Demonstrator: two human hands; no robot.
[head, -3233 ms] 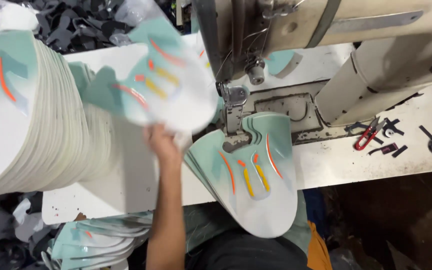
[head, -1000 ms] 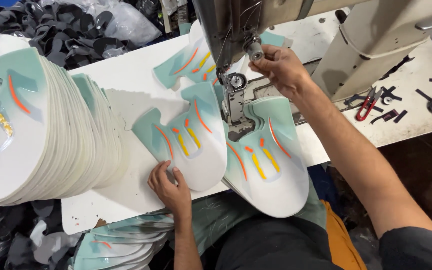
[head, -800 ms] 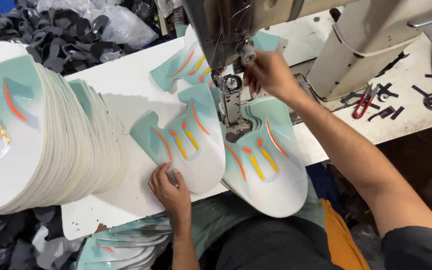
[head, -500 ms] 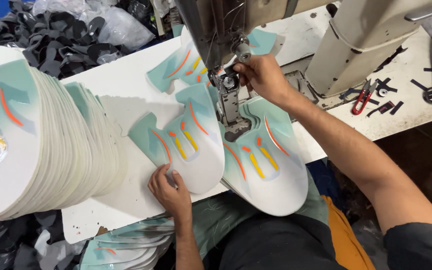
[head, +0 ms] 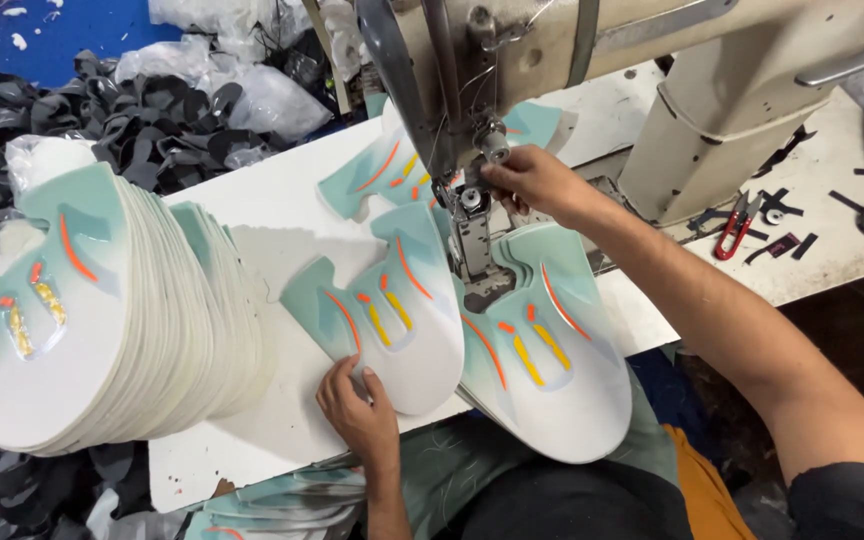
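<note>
The person's left hand [head: 357,412] lay flat, fingers spread and gripping nothing, on the near edge of a mint-green and white shoe upper panel [head: 392,320] with orange and yellow stripes. That panel rested on the white work table [head: 252,215], its far end under the needle area of the sewing machine [head: 472,215]. The right hand [head: 527,180] was raised at the machine head, its fingertips pinched narrowly at a small round part beside the needle bar; whether they held thread could not be told. A matching panel [head: 552,370] lay just right of the first, overhanging the table's near edge. A tall fanned stack of the same panels [head: 102,320] stood at the left, and red-handled thread snips [head: 732,225] lay to the right.
</note>
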